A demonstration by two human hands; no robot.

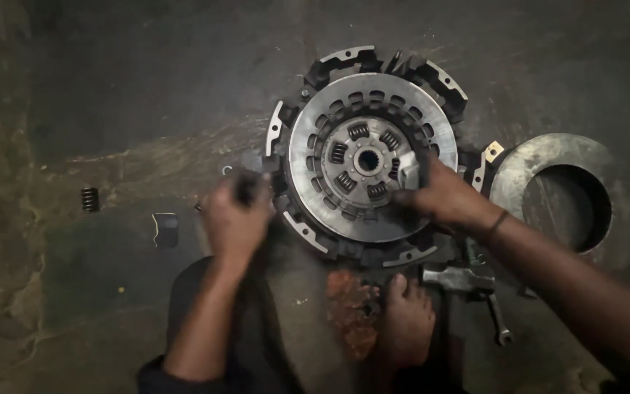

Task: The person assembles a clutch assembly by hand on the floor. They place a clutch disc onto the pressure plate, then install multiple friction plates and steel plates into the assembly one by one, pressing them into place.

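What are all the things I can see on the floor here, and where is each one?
Round grey metal clutch disc with coil springs around its hub: one, silver-grey, centre, lying flat.
Dark toothed housing ring under the disc: one, black with pale patches, around the disc.
Flat grey metal ring plate with a big hole: one, dull grey, right of the disc.
Small loose coil spring: one, dark, far left.
Small dark flat metal piece: one, left of the hands.
Metal hammer head: one, grey, below the disc.
Spanner: one, grey, lower right.
Stained concrete floor: dark grey-brown, everywhere.
Bare foot: one, bottom centre.
Left hand: gripping a dark, blurred tool.
Right hand: resting on the disc.
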